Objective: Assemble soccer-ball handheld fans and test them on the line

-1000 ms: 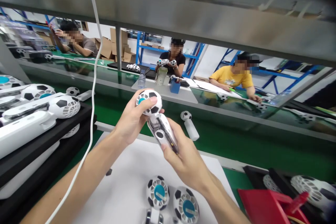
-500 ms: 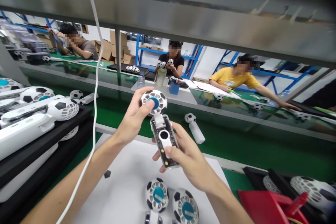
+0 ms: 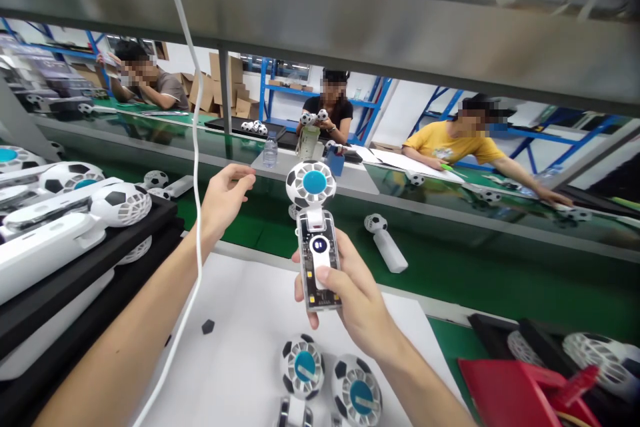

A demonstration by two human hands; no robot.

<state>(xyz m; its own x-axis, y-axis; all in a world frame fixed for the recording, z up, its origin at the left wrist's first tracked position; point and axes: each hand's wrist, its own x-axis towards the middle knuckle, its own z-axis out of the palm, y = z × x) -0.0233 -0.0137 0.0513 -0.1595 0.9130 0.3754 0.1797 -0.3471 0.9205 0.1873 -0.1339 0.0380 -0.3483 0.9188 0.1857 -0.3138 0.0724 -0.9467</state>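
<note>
My right hand (image 3: 357, 287) is wrapped round the clear handle of a handheld fan (image 3: 320, 260), its thumb pressing the white strip on the front. The fan stands upright, its football-patterned head (image 3: 311, 183) facing me with a blue disc in the middle. A small round display on the handle shows lit marks. My left hand (image 3: 227, 197) is raised to the left of the fan head, apart from it, holding nothing, its fingers loosely bent. Below, on the white sheet (image 3: 240, 347), lie two more football fans (image 3: 301, 365), partly cut off by the frame edge.
Black trays (image 3: 150, 230) stacked with white fans stand at left. A white cable (image 3: 199, 147) hangs before my left arm. Another fan (image 3: 387, 247) lies on the green conveyor (image 3: 450, 267). A red holder (image 3: 505, 387) is at lower right. Several people sit across the line.
My left hand has let go of the fan head and moved left. The fan in my right hand is more upright, and its display, dark before, is now lit.
</note>
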